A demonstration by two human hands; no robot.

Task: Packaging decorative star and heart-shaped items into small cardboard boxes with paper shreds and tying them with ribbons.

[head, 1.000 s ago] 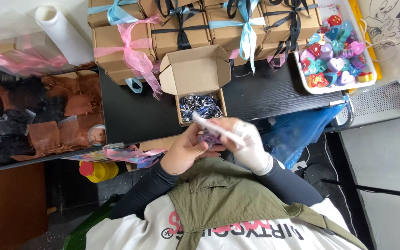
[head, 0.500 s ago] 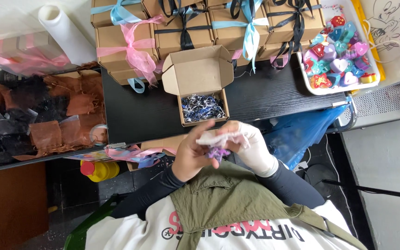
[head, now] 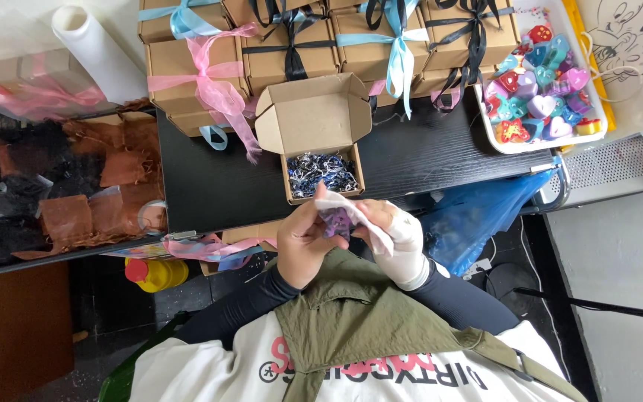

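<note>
Head view: I see my left hand [head: 303, 246] and my right hand [head: 400, 234], which wears a white wrap, meeting just below the desk [head: 440, 152] edge. Both sets of fingers are curled closed around 1 small purple piece [head: 336, 221], partly covered by a white sheet [head: 359, 216] that the right fingers pinch. Just beyond the hands, an open cardboard box [head: 314, 119] sits on the desk, holding dark shredded filler [head: 323, 173]. Ribbon-tied boxes [head: 292, 52] line the far edge, with a white tray of colourful pieces [head: 541, 104] further along.
</note>
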